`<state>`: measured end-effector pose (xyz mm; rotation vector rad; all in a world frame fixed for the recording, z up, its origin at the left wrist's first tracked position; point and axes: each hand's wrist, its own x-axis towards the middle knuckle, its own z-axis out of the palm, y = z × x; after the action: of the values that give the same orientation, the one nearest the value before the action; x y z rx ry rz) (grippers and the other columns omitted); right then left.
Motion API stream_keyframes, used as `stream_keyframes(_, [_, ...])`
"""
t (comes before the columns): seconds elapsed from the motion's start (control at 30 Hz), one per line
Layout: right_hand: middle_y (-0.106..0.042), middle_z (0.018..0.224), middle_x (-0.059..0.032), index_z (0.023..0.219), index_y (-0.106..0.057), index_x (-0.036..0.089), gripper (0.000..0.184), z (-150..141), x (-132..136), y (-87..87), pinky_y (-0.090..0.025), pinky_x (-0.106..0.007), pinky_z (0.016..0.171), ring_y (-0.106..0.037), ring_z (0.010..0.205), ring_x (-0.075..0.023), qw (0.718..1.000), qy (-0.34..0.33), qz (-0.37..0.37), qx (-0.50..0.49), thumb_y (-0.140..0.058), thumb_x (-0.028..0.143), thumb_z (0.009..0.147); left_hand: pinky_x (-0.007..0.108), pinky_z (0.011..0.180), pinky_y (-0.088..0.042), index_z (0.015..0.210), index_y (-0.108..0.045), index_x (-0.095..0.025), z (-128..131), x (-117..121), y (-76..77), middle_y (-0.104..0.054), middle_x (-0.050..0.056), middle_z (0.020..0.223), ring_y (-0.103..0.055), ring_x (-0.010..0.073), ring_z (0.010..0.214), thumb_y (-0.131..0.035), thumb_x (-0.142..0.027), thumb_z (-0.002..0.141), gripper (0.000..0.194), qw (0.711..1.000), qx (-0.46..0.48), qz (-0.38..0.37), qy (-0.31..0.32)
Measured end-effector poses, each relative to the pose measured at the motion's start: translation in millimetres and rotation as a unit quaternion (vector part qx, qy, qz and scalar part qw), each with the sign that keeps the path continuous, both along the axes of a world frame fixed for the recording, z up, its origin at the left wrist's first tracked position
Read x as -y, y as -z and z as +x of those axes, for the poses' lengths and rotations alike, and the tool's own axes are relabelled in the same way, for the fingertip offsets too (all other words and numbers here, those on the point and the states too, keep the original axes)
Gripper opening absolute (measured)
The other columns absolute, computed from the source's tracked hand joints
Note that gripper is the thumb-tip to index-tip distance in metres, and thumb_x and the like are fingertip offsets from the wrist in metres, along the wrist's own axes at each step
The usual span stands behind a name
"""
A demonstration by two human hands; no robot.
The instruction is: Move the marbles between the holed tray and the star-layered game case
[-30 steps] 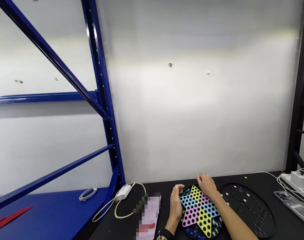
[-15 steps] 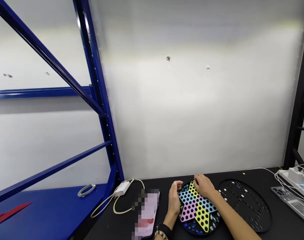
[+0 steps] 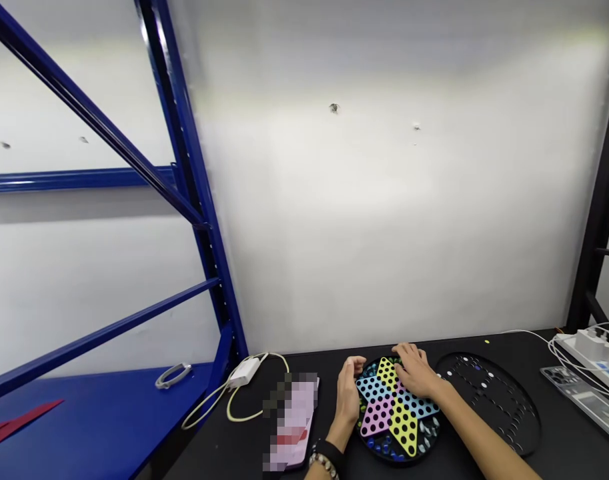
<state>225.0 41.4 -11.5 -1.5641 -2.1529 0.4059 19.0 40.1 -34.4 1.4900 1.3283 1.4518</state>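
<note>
A round Chinese checkers board (image 3: 403, 427) with a star of pink, yellow and blue perforated sections lies on the black table. Glass marbles (image 3: 384, 445), blue and other colours, sit in the compartments around the star. My left hand (image 3: 348, 393) is curled round the board's left rim, wearing a black band and a beaded bracelet (image 3: 324, 460) at the wrist. Across the upper right of the board lies my right hand (image 3: 415, 371), fingers apart, thumb over the star and fingertips near the far rim. It covers part of the star and nearby compartments.
A round black lid (image 3: 514, 393) with white and blue pieces lies right of the board. Beyond it are a clear case (image 3: 584, 403) and a white power strip (image 3: 591, 360). On the left are a phone (image 3: 297, 423), a charger (image 3: 244, 372) and a blue shelf (image 3: 109, 427).
My right hand has moved slightly right, and its fingers have spread and flattened over the board. My left hand stays at the left rim. The view has shifted a little.
</note>
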Motion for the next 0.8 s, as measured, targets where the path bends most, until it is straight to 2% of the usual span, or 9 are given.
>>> stream_keyframes(0.07, [-0.049, 0.142, -0.0118, 0.135, -0.047, 0.022, 0.044, 20.5, 4.8, -1.1, -0.025, -0.047, 0.111, -0.038, 0.134, -0.0259, 0.999, 0.035, -0.016, -0.001, -0.031, 0.037, 0.097, 0.042, 0.089, -0.05, 0.086, -0.068, -0.021, 0.7, -0.5, 0.2, -0.07, 0.01, 0.096, -0.064, 0.0269, 0.092, -0.027, -0.068, 0.091, 0.063, 1.0, -0.001, 0.0, 0.001])
stream_keyframes(0.2, [-0.043, 0.151, -0.0114, 0.143, -0.042, 0.021, 0.055, 78.4, 21.0, 6.3, -0.026, -0.047, 0.113, -0.031, 0.143, -0.0258, 0.992, 0.117, -0.039, 0.031, -0.029, 0.045, 0.095, 0.044, 0.089, -0.05, 0.085, -0.068, -0.021, 2.0, -1.3, -0.4, -0.071, 0.01, 0.095, -0.064, 0.0278, 0.092, -0.028, -0.069, 0.09, 0.062, 1.0, -0.002, 0.0, -0.003])
stream_keyframes(0.3, [-0.036, 0.157, -0.0122, 0.148, -0.039, 0.019, 0.064, 124.2, 44.0, 18.4, -0.025, -0.048, 0.116, -0.027, 0.146, -0.0267, 0.984, 0.159, -0.052, 0.058, -0.029, 0.052, 0.094, 0.045, 0.09, -0.05, 0.084, -0.067, -0.021, 2.6, -1.8, -1.8, -0.07, 0.009, 0.093, -0.064, 0.0283, 0.092, -0.028, -0.068, 0.09, 0.062, 1.0, -0.002, 0.002, -0.004])
stream_keyframes(0.4, [-0.028, 0.161, -0.0109, 0.151, -0.036, 0.017, 0.073, 158.2, 72.2, 28.9, -0.02, -0.05, 0.119, -0.021, 0.149, -0.0284, 0.974, 0.18, -0.094, 0.104, -0.03, 0.06, 0.092, 0.045, 0.091, -0.05, 0.082, -0.067, -0.022, 3.2, -2.6, -3.3, -0.07, 0.009, 0.093, -0.064, 0.0282, 0.093, -0.03, -0.066, 0.09, 0.058, 1.0, -0.003, 0.007, 0.005])
stream_keyframes(0.57, [-0.02, 0.163, -0.0074, 0.155, -0.03, 0.017, 0.082, 176.0, 104.4, 28.7, -0.016, -0.047, 0.122, -0.015, 0.15, -0.0264, 0.971, 0.16, -0.128, 0.12, -0.03, 0.068, 0.091, 0.044, 0.091, -0.051, 0.083, -0.066, -0.022, 5.8, -2.8, -6.1, -0.07, 0.008, 0.092, -0.064, 0.028, 0.093, -0.039, -0.065, 0.087, 0.051, 1.0, -0.007, 0.018, 0.019])
stream_keyframes(0.73, [-0.021, 0.162, -0.0093, 0.155, -0.03, 0.016, 0.081, 174.9, 123.8, 15.6, -0.019, -0.048, 0.121, -0.019, 0.149, -0.0289, 0.974, 0.209, -0.059, 0.059, -0.037, 0.066, 0.091, 0.043, 0.09, -0.052, 0.083, -0.065, -0.022, 6.3, 0.8, -10.1, -0.069, 0.008, 0.092, -0.064, 0.0278, 0.094, -0.039, -0.063, 0.088, 0.05, 0.999, -0.021, 0.025, 0.023])
stream_keyframes(0.8, [-0.022, 0.162, -0.0078, 0.154, -0.032, 0.021, 0.082, 173.1, 140.0, 13.4, -0.021, -0.048, 0.121, -0.021, 0.149, -0.0304, 0.981, 0.178, -0.067, 0.034, -0.047, 0.065, 0.086, 0.043, 0.09, -0.052, 0.083, -0.065, -0.022, 5.6, 1.8, -11.0, -0.069, 0.007, 0.091, -0.065, 0.0275, 0.094, -0.038, -0.063, 0.089, 0.049, 0.999, -0.027, 0.025, 0.022])
